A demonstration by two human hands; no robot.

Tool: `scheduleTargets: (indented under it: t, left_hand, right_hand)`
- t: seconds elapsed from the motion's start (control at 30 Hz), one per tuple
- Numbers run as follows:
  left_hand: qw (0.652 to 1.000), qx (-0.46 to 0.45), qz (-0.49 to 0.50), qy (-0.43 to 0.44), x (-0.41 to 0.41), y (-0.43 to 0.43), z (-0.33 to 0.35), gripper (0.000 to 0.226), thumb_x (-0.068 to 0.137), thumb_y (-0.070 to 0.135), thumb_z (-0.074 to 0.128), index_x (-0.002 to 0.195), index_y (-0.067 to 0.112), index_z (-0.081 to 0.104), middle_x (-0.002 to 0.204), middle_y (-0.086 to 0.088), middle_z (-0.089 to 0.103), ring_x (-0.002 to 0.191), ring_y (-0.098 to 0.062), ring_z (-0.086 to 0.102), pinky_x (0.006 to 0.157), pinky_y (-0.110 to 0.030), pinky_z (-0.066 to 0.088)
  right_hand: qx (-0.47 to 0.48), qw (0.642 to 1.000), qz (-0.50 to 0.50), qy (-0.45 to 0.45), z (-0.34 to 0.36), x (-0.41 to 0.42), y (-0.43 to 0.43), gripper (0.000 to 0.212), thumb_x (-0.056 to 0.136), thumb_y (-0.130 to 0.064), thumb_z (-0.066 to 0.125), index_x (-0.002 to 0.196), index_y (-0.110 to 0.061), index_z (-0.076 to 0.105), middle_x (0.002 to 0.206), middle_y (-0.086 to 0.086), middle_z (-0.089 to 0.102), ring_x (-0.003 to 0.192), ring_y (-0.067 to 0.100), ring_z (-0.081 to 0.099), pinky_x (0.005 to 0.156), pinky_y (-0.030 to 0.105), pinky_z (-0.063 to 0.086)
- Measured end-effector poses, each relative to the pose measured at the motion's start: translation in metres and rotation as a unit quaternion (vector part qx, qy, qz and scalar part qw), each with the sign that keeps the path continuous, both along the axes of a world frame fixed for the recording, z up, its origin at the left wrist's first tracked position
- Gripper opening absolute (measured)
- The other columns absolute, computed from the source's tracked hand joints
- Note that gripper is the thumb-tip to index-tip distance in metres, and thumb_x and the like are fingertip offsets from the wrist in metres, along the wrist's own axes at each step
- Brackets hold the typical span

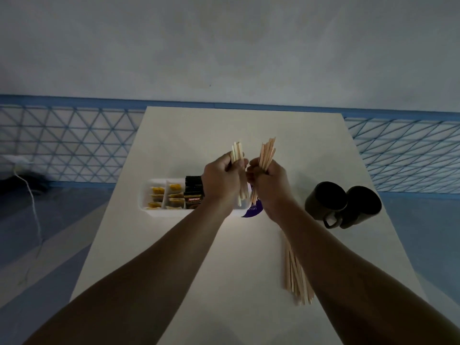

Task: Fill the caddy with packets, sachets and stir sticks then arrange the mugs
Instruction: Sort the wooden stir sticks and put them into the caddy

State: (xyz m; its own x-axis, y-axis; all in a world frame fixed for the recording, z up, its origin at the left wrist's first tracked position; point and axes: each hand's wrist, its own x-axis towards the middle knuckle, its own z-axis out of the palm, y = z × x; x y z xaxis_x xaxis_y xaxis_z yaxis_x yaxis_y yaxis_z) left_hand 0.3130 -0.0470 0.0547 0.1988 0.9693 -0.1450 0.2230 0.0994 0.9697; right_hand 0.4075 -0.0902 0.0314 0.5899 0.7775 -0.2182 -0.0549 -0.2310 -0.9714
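Observation:
Above the white caddy (146,195), my left hand (220,180) grips a bundle of wooden stir sticks (237,150). Beside it, my right hand (270,181) grips a second bundle of stir sticks (267,151). Both bundles stand roughly upright, and the hands nearly touch. The caddy holds yellow tea sachets (163,196) in its left compartments and dark coffee packets (193,194) in the middle. Its right part is hidden by my hands. A purple packet (254,211) peeks out under my right wrist. More loose stir sticks (295,277) lie on the table under my right forearm. Two dark mugs (342,204) sit together at the right.
The white table (199,135) reaches to a pale wall with a blue lattice band (67,143). A white cable (34,212) trails over the floor to the left of the table.

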Motion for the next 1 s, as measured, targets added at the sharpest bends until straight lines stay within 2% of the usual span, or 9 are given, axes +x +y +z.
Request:
scheduleTargets:
  t: [0.13, 0.27, 0.37, 0.43, 0.57, 0.7, 0.83, 0.9, 1.0]
  left_hand:
    - [1.000, 0.021, 0.008, 0.008, -0.001, -0.002, -0.011, 0.017, 0.096, 0.022, 0.060, 0.106, 0.021, 0.074, 0.092, 0.006, 0.074, 0.088, -0.009, 0.068, 0.086, -0.038, 0.058]
    - [0.999, 0.041, 0.013, 0.020, 0.000, -0.001, -0.022, 0.020, 0.096, 0.022, 0.061, 0.110, 0.016, 0.073, 0.092, 0.002, 0.074, 0.087, -0.011, 0.069, 0.083, -0.036, 0.058]
    - [0.997, 0.060, 0.011, 0.050, 0.001, 0.002, -0.031, 0.021, 0.096, 0.022, 0.061, 0.111, 0.015, 0.073, 0.088, 0.006, 0.071, 0.079, -0.006, 0.065, 0.076, -0.025, 0.055]
    - [0.996, 0.061, 0.008, 0.071, 0.003, 0.002, -0.035, 0.022, 0.096, 0.023, 0.061, 0.113, 0.015, 0.072, 0.089, 0.007, 0.070, 0.077, -0.004, 0.062, 0.071, -0.017, 0.050]
    - [0.994, 0.028, 0.009, 0.102, 0.006, 0.002, -0.045, 0.015, 0.095, 0.020, 0.061, 0.105, 0.016, 0.072, 0.087, 0.003, 0.071, 0.078, -0.007, 0.063, 0.071, -0.023, 0.050]
    - [0.991, 0.016, 0.024, 0.127, 0.007, 0.004, -0.049, 0.021, 0.091, 0.012, 0.059, 0.107, 0.017, 0.072, 0.097, 0.000, 0.072, 0.096, -0.020, 0.064, 0.085, -0.035, 0.053]
    - [0.992, 0.013, 0.016, 0.122, 0.009, 0.007, -0.044, 0.029, 0.090, 0.005, 0.056, 0.112, 0.018, 0.070, 0.105, 0.001, 0.071, 0.102, -0.018, 0.063, 0.092, -0.033, 0.052]
    - [0.991, 0.027, 0.010, 0.127, 0.010, 0.008, -0.044, 0.031, 0.093, 0.009, 0.056, 0.120, 0.019, 0.067, 0.113, 0.000, 0.070, 0.111, -0.019, 0.061, 0.098, -0.036, 0.049]
    - [0.990, 0.052, 0.000, 0.132, 0.010, 0.010, -0.041, 0.036, 0.095, 0.014, 0.058, 0.131, 0.017, 0.061, 0.123, -0.001, 0.068, 0.118, -0.016, 0.059, 0.099, -0.024, 0.042]
  right_hand:
    - [0.003, 1.000, -0.013, -0.005, -0.009, -0.004, 0.011, 0.024, 0.093, 0.004, 0.042, 0.097, -0.006, 0.063, 0.085, 0.009, 0.073, 0.091, 0.032, 0.069, 0.091, 0.049, 0.057]
    - [-0.012, 1.000, -0.006, -0.018, -0.016, -0.005, 0.016, 0.021, 0.095, 0.000, 0.045, 0.096, -0.007, 0.064, 0.083, 0.007, 0.071, 0.088, 0.032, 0.067, 0.086, 0.045, 0.056]
    - [-0.025, 0.999, 0.009, -0.030, -0.019, -0.006, 0.017, 0.020, 0.096, -0.003, 0.047, 0.092, -0.010, 0.066, 0.081, 0.009, 0.069, 0.079, 0.025, 0.065, 0.079, 0.042, 0.055]
    - [-0.038, 0.998, 0.019, -0.038, -0.022, -0.005, 0.017, 0.023, 0.097, -0.003, 0.046, 0.092, -0.012, 0.067, 0.085, 0.011, 0.070, 0.083, 0.030, 0.067, 0.080, 0.044, 0.056]
    - [-0.067, 0.995, 0.055, -0.041, -0.029, -0.004, 0.013, 0.024, 0.094, -0.002, 0.044, 0.094, -0.014, 0.066, 0.087, 0.016, 0.069, 0.080, 0.035, 0.069, 0.069, 0.057, 0.057]
    - [-0.092, 0.990, 0.095, -0.051, -0.033, -0.002, 0.013, 0.026, 0.088, -0.005, 0.046, 0.096, -0.020, 0.066, 0.088, 0.015, 0.070, 0.079, 0.039, 0.070, 0.056, 0.065, 0.056]
    - [-0.107, 0.985, 0.100, -0.091, -0.036, -0.001, 0.016, 0.040, 0.089, -0.004, 0.047, 0.113, -0.027, 0.067, 0.101, 0.003, 0.071, 0.088, 0.029, 0.071, 0.056, 0.048, 0.061]
    - [-0.103, 0.980, 0.105, -0.132, -0.036, -0.001, 0.017, 0.040, 0.092, -0.006, 0.051, 0.125, -0.025, 0.064, 0.112, 0.001, 0.070, 0.102, 0.023, 0.068, 0.066, 0.031, 0.059]
    - [-0.113, 0.968, 0.114, -0.195, -0.031, 0.003, 0.017, 0.044, 0.096, -0.008, 0.052, 0.139, -0.016, 0.054, 0.125, 0.003, 0.065, 0.113, 0.020, 0.061, 0.086, 0.025, 0.046]
